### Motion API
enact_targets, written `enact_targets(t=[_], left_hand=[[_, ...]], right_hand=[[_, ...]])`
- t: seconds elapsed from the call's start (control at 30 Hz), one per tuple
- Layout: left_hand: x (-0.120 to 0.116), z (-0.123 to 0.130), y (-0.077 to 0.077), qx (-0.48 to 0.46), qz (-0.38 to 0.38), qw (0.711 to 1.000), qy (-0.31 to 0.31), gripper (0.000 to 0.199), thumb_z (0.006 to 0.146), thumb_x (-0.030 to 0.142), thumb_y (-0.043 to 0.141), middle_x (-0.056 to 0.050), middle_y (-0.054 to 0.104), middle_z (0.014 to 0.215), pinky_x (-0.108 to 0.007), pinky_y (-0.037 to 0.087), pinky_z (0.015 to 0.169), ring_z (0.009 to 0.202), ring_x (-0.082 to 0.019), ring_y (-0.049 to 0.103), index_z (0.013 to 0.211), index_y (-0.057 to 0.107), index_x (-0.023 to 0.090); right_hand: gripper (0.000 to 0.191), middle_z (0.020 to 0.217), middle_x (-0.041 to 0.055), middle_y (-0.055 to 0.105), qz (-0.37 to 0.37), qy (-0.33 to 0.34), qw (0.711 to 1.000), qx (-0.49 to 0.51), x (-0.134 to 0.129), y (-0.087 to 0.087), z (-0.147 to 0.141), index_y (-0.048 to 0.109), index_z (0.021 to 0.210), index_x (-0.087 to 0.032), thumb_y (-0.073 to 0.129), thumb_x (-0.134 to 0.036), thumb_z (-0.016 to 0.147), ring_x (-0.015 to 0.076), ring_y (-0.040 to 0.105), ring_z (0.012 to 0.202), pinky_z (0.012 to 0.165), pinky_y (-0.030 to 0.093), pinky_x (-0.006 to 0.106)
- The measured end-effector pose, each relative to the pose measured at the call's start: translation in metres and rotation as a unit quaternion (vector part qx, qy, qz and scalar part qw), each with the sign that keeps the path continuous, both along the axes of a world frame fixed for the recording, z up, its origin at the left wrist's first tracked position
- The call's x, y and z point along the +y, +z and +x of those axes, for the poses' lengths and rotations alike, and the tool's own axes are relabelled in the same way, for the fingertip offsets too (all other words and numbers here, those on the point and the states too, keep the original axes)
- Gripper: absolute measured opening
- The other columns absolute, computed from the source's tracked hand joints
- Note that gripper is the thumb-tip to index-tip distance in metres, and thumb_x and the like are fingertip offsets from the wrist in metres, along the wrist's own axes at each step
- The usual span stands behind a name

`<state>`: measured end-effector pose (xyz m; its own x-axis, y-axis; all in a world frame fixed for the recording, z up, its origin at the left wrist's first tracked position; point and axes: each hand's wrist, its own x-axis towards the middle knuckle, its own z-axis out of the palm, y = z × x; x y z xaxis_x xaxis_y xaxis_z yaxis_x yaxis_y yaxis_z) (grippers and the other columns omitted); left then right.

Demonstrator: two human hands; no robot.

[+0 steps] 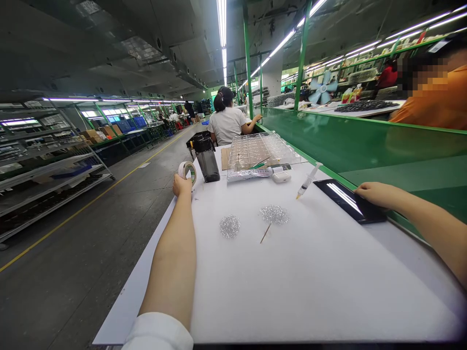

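My left hand (pixel 181 185) grips a roll of tape (pixel 191 169) at the left edge of the white table (pixel 292 287). Over on the right, my right hand (pixel 372 191) holds the edge of a dark glossy tablet (pixel 346 198) lying at the table's right side. Two piles of small shiny pieces, a left one (pixel 229 226) and a right one (pixel 274 214), are on the table between my arms. A thin brown stick (pixel 265 234) touches the right pile. Beyond it lies a syringe (pixel 308 181) with a yellowish tip.
A dark bottle (pixel 207 164) stands beyond the tape. Clear plastic trays (pixel 255 151), a tube (pixel 251 173) and a white case (pixel 281 177) lie at the back. A green conveyor belt (pixel 350 146) runs along the right. A person in white (pixel 226 121) sits ahead.
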<state>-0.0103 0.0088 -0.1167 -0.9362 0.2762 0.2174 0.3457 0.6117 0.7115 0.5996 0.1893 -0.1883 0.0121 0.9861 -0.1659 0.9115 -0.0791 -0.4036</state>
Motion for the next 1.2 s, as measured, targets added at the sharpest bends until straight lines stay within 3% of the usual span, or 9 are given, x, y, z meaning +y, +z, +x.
enact_targets(t=[0.23,0.4,0.6,0.87,1.07,1.2], left_hand=[[0.0,-0.004,-0.003,-0.008,0.017,1.0,-0.008,0.041,0.099,0.016,0.092,-0.017,0.088,0.144,-0.06,0.07,0.121,0.141,-0.045,0.084,0.134,0.076,0.028],[0.002,-0.009,-0.007,-0.032,0.039,0.999,-0.008,0.044,0.096,0.016,0.094,-0.015,0.088,0.143,-0.061,0.068,0.126,0.143,-0.045,0.083,0.131,0.073,0.03],[0.004,-0.009,-0.007,-0.037,0.018,0.999,0.006,0.04,0.093,0.014,0.095,-0.017,0.087,0.14,-0.056,0.068,0.123,0.144,-0.045,0.082,0.124,0.073,0.028],[0.002,0.001,0.001,0.021,0.03,0.999,-0.006,0.033,0.107,0.019,0.081,-0.015,0.083,0.154,-0.052,0.064,0.125,0.148,-0.037,0.08,0.137,0.071,0.028],[0.002,0.003,0.001,0.006,-0.008,0.999,-0.031,0.019,0.104,0.019,0.083,-0.02,0.085,0.145,-0.053,0.065,0.121,0.143,-0.043,0.082,0.119,0.073,0.026],[0.002,0.006,0.003,0.03,0.014,0.999,-0.012,0.019,0.108,0.021,0.08,-0.018,0.085,0.147,-0.052,0.065,0.122,0.144,-0.041,0.082,0.125,0.075,0.025]], right_hand=[[0.021,0.085,0.0119,0.074,0.004,-0.005,1.0,0.006,0.007,-0.006,0.004,0.064,0.088,-0.027,0.063,-0.039,0.105,0.0315,0.073,0.077,0.065,0.056,0.039],[0.025,0.078,0.01,0.069,0.001,-0.001,1.0,-0.006,0.006,-0.005,0.003,0.065,0.09,-0.027,0.054,-0.038,0.109,0.0295,0.068,0.068,0.062,0.053,0.038],[0.027,0.084,0.0114,0.074,0.002,-0.007,1.0,-0.007,0.007,-0.004,0.002,0.066,0.088,-0.026,0.056,-0.037,0.112,0.0301,0.072,0.075,0.064,0.056,0.038],[0.022,0.084,0.0115,0.074,0.011,-0.004,1.0,0.001,0.012,-0.011,0.006,0.067,0.088,-0.026,0.062,-0.038,0.107,0.0319,0.074,0.078,0.062,0.058,0.038],[0.03,0.086,0.0128,0.075,0.005,-0.007,1.0,0.001,0.004,-0.002,0.001,0.066,0.085,-0.026,0.057,-0.037,0.112,0.0306,0.073,0.078,0.061,0.056,0.037],[0.032,0.087,0.0118,0.075,-0.009,-0.004,1.0,-0.004,-0.001,0.003,-0.002,0.065,0.087,-0.026,0.053,-0.037,0.115,0.029,0.072,0.077,0.062,0.055,0.036]])
